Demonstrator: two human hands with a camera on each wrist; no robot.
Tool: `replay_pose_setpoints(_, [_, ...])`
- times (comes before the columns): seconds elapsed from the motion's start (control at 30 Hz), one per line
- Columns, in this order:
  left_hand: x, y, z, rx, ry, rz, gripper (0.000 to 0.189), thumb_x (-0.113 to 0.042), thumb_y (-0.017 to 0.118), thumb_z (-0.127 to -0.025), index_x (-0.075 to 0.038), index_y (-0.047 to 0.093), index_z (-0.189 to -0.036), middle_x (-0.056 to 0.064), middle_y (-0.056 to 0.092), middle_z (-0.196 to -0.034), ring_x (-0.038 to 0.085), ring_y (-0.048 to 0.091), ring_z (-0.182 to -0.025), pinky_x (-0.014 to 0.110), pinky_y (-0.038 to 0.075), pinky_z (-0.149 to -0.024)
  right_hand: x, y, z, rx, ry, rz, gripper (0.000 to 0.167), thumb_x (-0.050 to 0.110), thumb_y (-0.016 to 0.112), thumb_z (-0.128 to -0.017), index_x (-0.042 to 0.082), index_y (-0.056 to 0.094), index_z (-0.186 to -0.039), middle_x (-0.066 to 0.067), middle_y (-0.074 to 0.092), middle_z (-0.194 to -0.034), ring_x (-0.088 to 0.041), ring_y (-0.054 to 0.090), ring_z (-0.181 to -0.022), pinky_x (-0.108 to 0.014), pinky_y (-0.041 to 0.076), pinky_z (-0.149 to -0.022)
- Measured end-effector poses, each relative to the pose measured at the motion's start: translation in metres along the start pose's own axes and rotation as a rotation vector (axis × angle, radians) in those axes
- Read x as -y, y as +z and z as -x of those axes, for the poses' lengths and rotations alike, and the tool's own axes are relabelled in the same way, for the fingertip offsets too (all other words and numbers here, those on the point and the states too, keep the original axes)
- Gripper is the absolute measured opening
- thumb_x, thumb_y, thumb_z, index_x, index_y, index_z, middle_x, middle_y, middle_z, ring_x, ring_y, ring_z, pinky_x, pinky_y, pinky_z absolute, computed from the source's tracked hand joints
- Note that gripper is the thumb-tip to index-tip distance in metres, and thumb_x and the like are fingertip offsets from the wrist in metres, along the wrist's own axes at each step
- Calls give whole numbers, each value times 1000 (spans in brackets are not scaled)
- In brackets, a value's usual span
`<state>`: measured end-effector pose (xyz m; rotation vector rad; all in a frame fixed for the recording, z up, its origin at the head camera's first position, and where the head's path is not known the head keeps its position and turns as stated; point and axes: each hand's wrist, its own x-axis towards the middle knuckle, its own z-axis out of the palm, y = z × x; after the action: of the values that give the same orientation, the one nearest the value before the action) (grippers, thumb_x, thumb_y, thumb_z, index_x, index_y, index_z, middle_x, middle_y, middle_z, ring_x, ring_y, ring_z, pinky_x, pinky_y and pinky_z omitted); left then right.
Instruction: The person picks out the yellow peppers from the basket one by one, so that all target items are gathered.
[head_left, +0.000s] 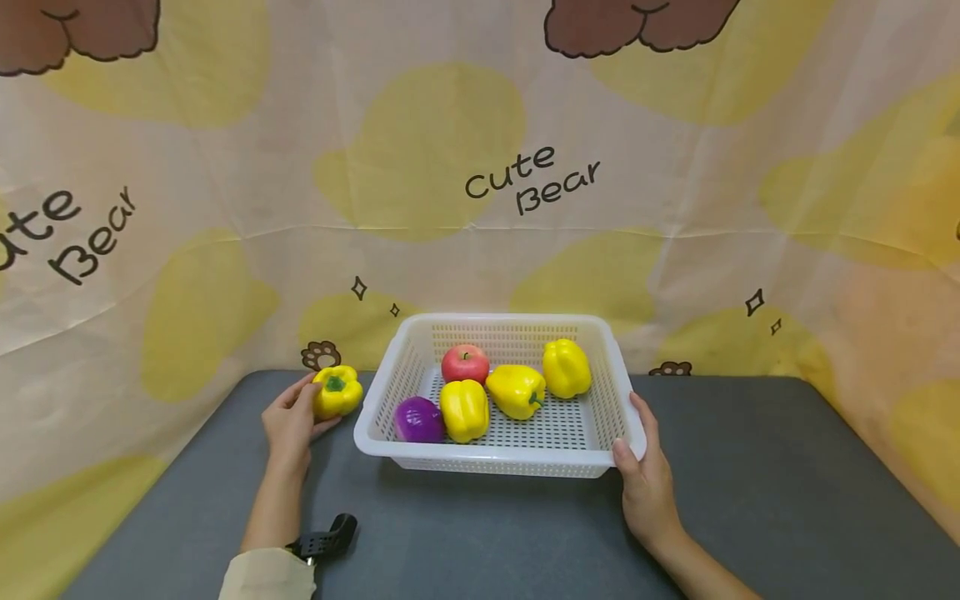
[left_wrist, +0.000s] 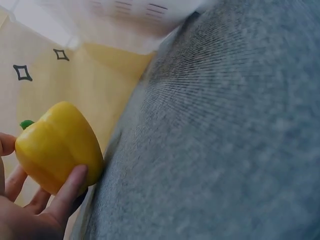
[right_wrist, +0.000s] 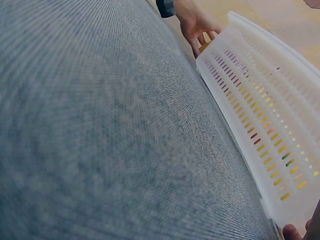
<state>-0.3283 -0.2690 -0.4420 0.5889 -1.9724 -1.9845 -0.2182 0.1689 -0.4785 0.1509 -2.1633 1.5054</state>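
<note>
My left hand holds a yellow bell pepper just outside the left end of a white plastic basket. In the left wrist view the pepper sits between thumb and fingers, low by the grey tabletop, green stem toward the hand. My right hand grips the basket's right end, thumb on the rim at the near corner. Inside the basket lie a red apple, a purple round onion-like piece and three yellow bell peppers: one near the front, one mid-basket, one at the right.
The grey table extends to both sides and in front of the basket. A pale curtain with yellow patches and bear print hangs directly behind the table. A black band is worn on the left wrist.
</note>
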Motion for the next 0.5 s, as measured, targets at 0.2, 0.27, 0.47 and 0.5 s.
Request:
replay_pose_setpoints(0.2, [-3,-13,-3,93,25,-225,55,-43,47,-104,-16,47,-152,13,46,-155,11,64,-102,24,62,-72,-1,0,0,-5,-19,-25,65,11,45,-101,21,23,-161,-23,45,-154,5,52,-119,-1,39,-92])
replay_pose_setpoints(0.27, [-4,-16,-5,108,61,-302,55,-45,45,-105,-17,47,-152,13,48,-153,3,61,-95,19,58,-74,-1,0,-1,-6,-15,-30,65,12,45,-100,21,24,-161,-23,45,-153,4,52,-119,-1,39,-93])
replay_pose_setpoints(0.47, [-2,-14,-5,68,179,-336,44,-38,45,-107,-20,56,-146,8,54,-149,4,51,-103,15,50,-81,-1,0,-1,-2,-13,-28,65,11,45,-100,21,23,-161,-23,45,-153,4,52,-119,-1,39,-93])
replay_pose_setpoints(0.5, [-1,-14,-5,59,197,-335,43,-37,45,-107,-19,57,-145,8,55,-148,5,51,-102,14,49,-79,-1,0,0,-2,-14,-29,65,11,45,-100,20,23,-161,-23,45,-153,5,52,-119,-1,39,-93])
